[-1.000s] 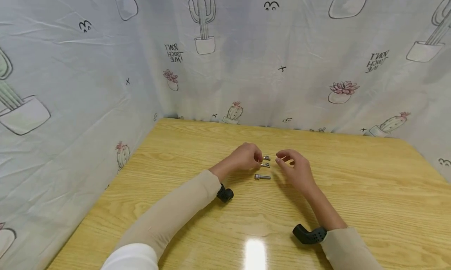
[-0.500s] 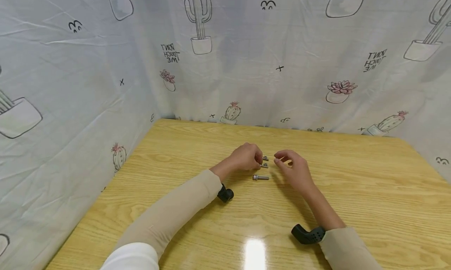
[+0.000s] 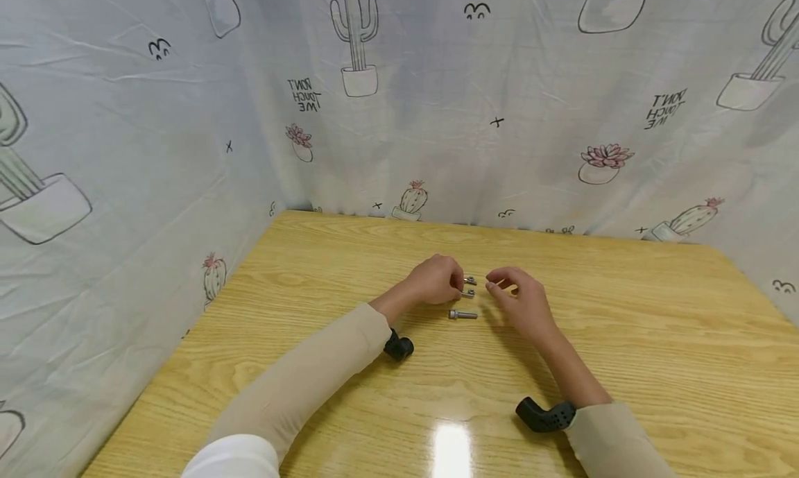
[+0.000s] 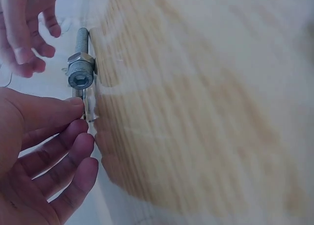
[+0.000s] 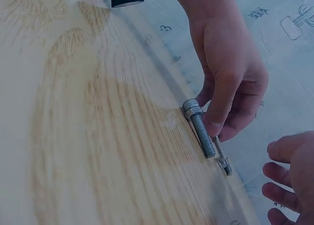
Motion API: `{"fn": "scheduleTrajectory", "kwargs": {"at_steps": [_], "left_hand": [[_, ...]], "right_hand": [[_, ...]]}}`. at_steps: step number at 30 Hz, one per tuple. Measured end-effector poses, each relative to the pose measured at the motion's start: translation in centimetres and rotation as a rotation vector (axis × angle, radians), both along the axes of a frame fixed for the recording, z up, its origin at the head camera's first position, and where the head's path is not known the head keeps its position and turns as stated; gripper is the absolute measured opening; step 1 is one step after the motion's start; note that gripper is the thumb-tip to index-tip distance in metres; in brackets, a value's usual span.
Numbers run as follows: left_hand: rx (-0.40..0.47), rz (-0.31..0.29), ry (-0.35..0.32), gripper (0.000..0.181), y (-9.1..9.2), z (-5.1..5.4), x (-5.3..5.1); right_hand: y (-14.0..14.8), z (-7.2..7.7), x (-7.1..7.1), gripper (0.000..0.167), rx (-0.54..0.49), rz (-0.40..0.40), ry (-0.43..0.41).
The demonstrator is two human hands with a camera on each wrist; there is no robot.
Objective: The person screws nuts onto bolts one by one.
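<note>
My left hand [image 3: 435,280] pinches the left end of a small metal bolt [image 3: 468,293] between thumb and fingers; that end is hidden. In the right wrist view this small bolt [image 5: 221,156] has a nut near its free end. Just beyond it lies another small bolt [image 3: 471,280], partly behind the left fingers. Nearer to me rests a thicker socket-head bolt [image 3: 463,315], untouched, with a nut [image 4: 80,58] against its head. My right hand [image 3: 521,297] is held a little to the right of the bolts, fingers loosely bent and apart, with nothing between them.
All the bolts lie on a wooden table [image 3: 349,422]. A cloth with cactus drawings [image 3: 437,117] hangs behind it and along the left side. Black wrist devices are worn on both arms, one [image 3: 546,417] close to the tabletop at the right.
The head view shifts very slightly. Both hands and the bolts otherwise keep their places.
</note>
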State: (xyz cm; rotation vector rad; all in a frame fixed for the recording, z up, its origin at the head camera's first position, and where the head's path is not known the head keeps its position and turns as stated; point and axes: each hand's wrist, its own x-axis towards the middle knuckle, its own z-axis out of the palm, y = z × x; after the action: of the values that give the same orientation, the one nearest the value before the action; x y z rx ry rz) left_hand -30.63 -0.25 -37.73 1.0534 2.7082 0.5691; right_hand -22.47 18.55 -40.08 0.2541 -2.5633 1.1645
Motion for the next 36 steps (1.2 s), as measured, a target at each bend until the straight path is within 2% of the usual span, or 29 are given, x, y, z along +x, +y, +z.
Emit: {"fn": "scheduleTrajectory", "kwargs": {"at_steps": [3, 10, 16, 21, 29, 36], "left_hand": [[0.056, 0.010, -0.010, 0.007, -0.5, -0.1, 0.2], [0.236, 0.061, -0.100, 0.005, -1.8, -0.4, 0.6], [0.317, 0.086, -0.113, 0.008, -2.9, -0.7, 0.9], [0.410, 0.101, -0.177, 0.009, -3.6, -0.5, 1.2], [0.496, 0.144, -0.241, 0.009, -4.3, -0.3, 1.8], [0.541, 0.143, -0.257, 0.007, -4.8, -0.3, 1.8]], "right_hand": [[-0.2, -0.1, 0.0, 0.021, 0.024, -0.007, 0.003], [-0.5, -0.1, -0.1, 0.017, 0.099, -0.019, -0.016], [-0.7, -0.4, -0.4, 0.017, 0.149, -0.022, -0.075], [-1.1, -0.6, -0.7, 0.017, 0.188, -0.026, -0.089], [-1.8, -0.9, -1.2, 0.014, 0.257, -0.033, -0.041], [-2.1, -1.1, -1.6, 0.012, 0.302, -0.039, -0.028]]}}
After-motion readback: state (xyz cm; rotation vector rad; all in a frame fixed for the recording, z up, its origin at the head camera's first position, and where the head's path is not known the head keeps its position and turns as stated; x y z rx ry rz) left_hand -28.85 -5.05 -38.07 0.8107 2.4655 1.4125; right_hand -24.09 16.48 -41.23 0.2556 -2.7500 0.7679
